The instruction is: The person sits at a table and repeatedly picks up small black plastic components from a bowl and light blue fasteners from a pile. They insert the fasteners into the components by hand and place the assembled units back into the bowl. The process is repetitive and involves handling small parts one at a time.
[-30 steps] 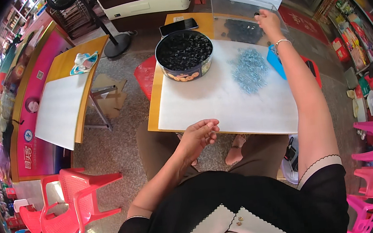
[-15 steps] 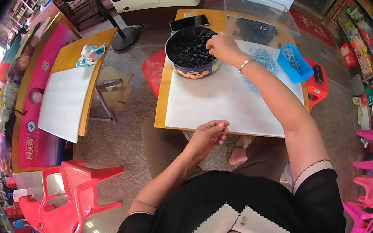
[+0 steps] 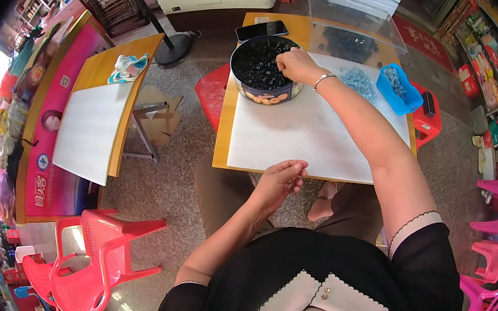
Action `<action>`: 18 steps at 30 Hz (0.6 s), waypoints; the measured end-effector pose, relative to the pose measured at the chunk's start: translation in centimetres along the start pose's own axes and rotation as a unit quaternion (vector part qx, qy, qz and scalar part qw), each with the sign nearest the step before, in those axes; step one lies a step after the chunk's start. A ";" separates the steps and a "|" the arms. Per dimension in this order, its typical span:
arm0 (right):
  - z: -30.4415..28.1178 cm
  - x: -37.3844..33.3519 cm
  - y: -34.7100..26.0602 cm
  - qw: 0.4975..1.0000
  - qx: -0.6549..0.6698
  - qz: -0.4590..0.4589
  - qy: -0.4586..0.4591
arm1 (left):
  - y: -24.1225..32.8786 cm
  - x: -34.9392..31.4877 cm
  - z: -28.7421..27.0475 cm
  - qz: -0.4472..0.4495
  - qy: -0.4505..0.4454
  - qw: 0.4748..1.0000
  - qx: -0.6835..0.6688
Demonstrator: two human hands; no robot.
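A round dark tub (image 3: 273, 95) with a printed side stands at the far left of the white sheet (image 3: 296, 137), full of small black pieces (image 3: 259, 64). My right hand (image 3: 300, 66) is over the tub's right rim, its fingers closed and pointing down at the pieces; whatever they pinch is hidden. My left hand (image 3: 280, 183) hangs by the table's near edge, fingers curled and thumb pressed to them; anything inside is too small to make out. Small clear bluish pieces (image 3: 357, 83) lie heaped right of my right wrist. Beside them a blue tray (image 3: 401, 102) holds more.
A black phone (image 3: 261, 30) lies behind the tub. A clear plastic box (image 3: 352, 12) with dark pieces stands at the back right of the table. Red stools (image 3: 208, 98) flank the table. To the left are a second table (image 3: 95, 121) and a red chair (image 3: 94, 261).
The view has shifted slightly, so the table appears farther right. My right hand has moved slightly left relative to the tub. My left hand has stayed curled in about the same place.
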State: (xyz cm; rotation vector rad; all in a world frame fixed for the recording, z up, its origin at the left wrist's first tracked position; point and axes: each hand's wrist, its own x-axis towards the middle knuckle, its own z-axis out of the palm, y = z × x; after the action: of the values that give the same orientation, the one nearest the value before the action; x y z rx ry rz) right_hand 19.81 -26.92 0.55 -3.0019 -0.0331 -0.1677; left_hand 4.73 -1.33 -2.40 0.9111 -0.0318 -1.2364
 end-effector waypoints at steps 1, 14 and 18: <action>0.3 0.0 0.5 0.997 0.074 0.002 0.024 | 0.0 0.0 0.0 0.002 -0.003 1.000 0.000; -3.9 -9.7 -4.4 0.618 0.768 0.148 0.085 | 3.9 1.3 0.4 0.139 0.054 0.989 0.015; -1.8 -16.6 -7.5 0.545 0.814 0.175 0.100 | 4.8 1.6 1.7 0.160 0.054 0.986 -0.013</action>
State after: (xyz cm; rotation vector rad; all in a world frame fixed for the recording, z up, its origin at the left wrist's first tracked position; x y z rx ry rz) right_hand 2.87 -19.96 1.47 -1.0173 0.2719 -0.2299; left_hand 8.32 -3.46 0.95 0.9090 -0.0718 -0.8868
